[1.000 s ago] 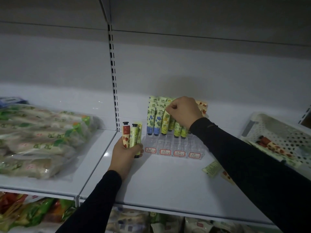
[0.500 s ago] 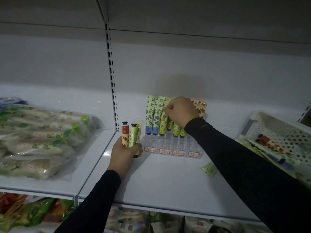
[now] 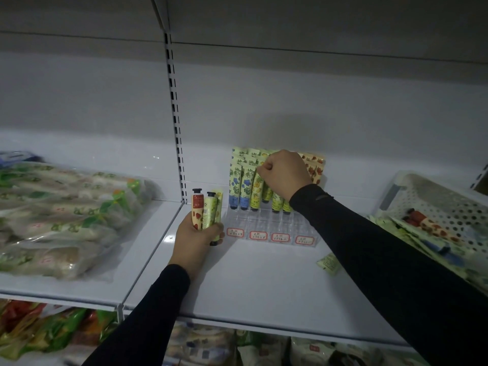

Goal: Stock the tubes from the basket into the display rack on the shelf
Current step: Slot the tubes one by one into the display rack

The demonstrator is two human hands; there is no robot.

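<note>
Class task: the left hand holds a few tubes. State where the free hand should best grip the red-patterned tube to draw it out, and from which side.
Pinch the red-patterned tube just under its black cap, coming from above. It stands upright, cap up, leftmost in the left hand; fingers wrap its lower half and a green tube lies against its right side, so probably only the top is free.

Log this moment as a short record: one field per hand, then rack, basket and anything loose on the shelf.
left hand: grips three tubes upright beside the rack, resting on the shelf
right hand: fingers curled at the top of a yellow-green tube in the rack
display rack: clear, tubes standing in back rows, front row empty, four red-bordered labels
basket: white, perforated, at right, more tubes inside
loose item: one pale green tube lying on the shelf near the right sleeve
</note>
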